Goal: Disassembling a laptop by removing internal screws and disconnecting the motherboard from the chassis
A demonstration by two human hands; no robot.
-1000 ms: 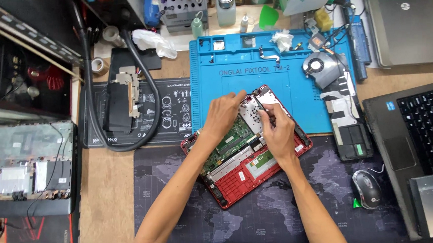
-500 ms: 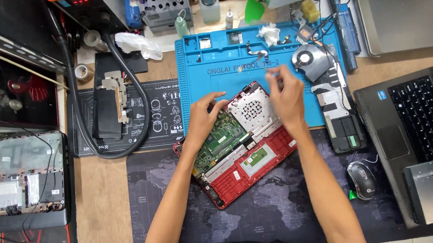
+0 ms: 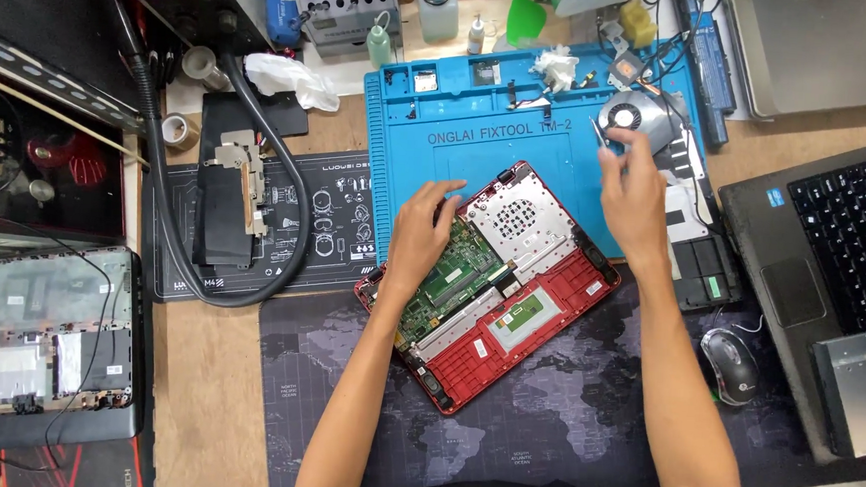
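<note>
While left hand (image 3: 421, 241) steadies red laptop (image 3: 495, 287), blue mat (image 3: 519, 149)

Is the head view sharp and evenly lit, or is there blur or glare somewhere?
Head view: light is even, shadows soft; the red laptop and left hand look sharp; the right hand with its thin tool is slightly blurred; mild glare on the blue mat; edges bend a little.

Electronics repair workshop — opened red laptop (image 3: 496, 277), blue repair mat (image 3: 479, 141), spare laptops.
</note>
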